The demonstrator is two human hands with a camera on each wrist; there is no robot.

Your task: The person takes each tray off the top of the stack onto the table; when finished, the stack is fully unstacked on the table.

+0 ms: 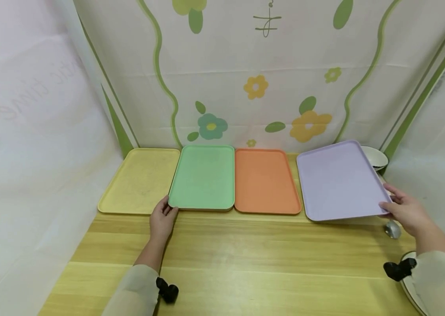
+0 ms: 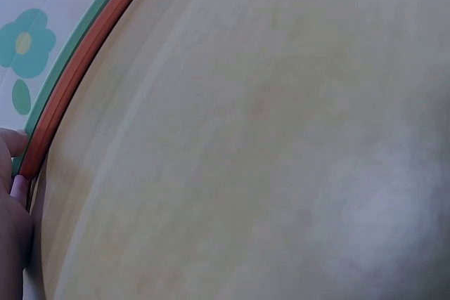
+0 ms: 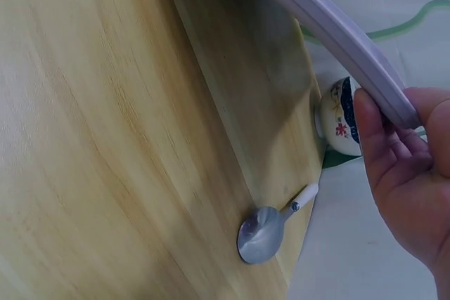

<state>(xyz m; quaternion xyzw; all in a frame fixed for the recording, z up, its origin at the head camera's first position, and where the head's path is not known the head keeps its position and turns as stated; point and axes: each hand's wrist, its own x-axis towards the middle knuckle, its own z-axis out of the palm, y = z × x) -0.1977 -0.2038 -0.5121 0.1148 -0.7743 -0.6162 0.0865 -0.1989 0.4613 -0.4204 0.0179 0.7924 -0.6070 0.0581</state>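
My right hand pinches the near right corner of a lilac tray, thumb on top and fingers beneath. That corner is raised above the table, so the tray slants. At the near left corner of a green tray, my left hand grips the edge with thumb and fingers. An orange edge runs directly beneath the green rim in the left wrist view. Between the green and lilac trays lies an orange tray, and a yellow tray lies at the far left.
A metal spoon with a pale handle lies on the wooden table below the raised tray. Behind that tray stands a patterned bowl. A white dish shows partly under the right sleeve. Flower-printed cloth hangs behind the trays.
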